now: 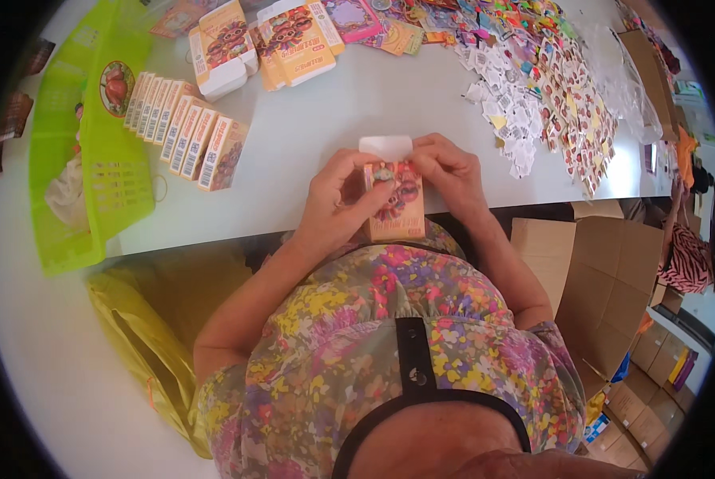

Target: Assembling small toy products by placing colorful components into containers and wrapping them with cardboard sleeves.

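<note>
Gripped between left hand [337,199] and right hand [445,172]: one small orange carton [395,209], flap open. Nearby, nine matching cartons in a row [183,128].

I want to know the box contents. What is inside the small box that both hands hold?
The small orange box stands with its white top flap open, held by the left hand and the right hand. Its walls and the fingers hide the inside, so no contents show.

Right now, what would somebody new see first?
Both hands, the left hand and right hand, hold a small orange carton with its white flap open, at the table's near edge. A row of matching cartons stands beside a green basket on the left; colourful stickers are heaped far right.
</note>
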The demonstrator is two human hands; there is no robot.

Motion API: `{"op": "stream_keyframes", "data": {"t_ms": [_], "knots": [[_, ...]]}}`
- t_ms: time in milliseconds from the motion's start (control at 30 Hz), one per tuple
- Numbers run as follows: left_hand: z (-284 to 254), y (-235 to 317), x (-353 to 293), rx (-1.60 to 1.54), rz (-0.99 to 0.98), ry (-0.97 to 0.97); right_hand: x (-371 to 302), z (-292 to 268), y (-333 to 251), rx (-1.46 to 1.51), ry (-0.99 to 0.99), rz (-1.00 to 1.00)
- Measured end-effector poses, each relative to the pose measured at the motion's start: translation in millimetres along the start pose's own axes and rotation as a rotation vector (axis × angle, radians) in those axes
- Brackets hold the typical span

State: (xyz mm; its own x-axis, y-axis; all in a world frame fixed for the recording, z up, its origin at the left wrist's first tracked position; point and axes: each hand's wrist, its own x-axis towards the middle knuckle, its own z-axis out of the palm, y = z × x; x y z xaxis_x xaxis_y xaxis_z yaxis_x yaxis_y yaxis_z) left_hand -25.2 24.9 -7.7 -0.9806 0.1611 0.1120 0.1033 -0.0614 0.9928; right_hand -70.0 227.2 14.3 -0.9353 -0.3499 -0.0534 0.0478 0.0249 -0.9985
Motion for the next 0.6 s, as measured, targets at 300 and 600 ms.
{"op": "stream_keyframes", "data": {"t_ms": [300, 600], "knots": [[11.3, 26.9, 11.9, -0.258, -0.172, 0.184, 8.3, -6.4, -19.6, -0.305, -0.097, -0.115], [-1.7, 40.8, 23.9, -0.344, -0.319, 0.154, 29.2, -20.4, -44.4, -0.153, -0.320, 0.250]]}}
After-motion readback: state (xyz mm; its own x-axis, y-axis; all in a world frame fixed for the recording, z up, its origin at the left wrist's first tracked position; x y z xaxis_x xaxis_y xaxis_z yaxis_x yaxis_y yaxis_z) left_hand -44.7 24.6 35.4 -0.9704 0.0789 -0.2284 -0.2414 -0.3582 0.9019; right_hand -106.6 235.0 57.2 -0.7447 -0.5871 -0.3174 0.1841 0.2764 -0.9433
